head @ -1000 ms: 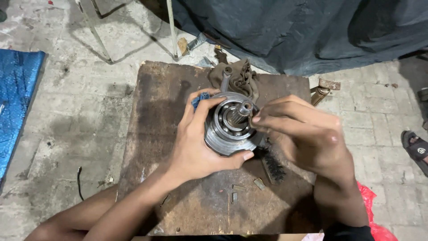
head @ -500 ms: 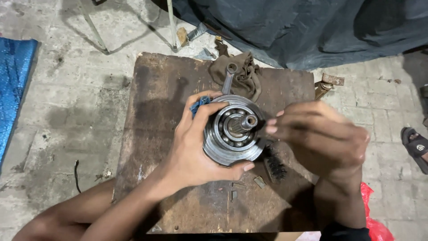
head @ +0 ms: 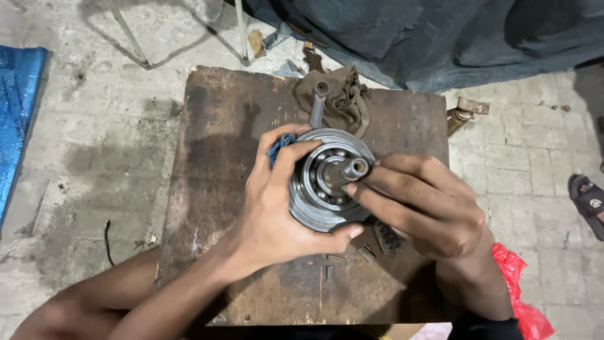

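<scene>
On the wooden board [head: 214,189], the round metal part [head: 327,182] is being gripped around its rim by the left hand [head: 277,208], fingers clamped tight, while its middle shaft [head: 353,169], now more uncovered than before, is being pinched by the right hand [head: 421,204].

1. The round grey metal crank assembly [head: 327,182] looks dull and greasy, and its splined steel shaft [head: 352,169] shines.
2. The brown wooden board [head: 233,157] is rough, stained and matt.
3. The crumpled brown cloth rag [head: 343,94] looks soft and oily.
</scene>
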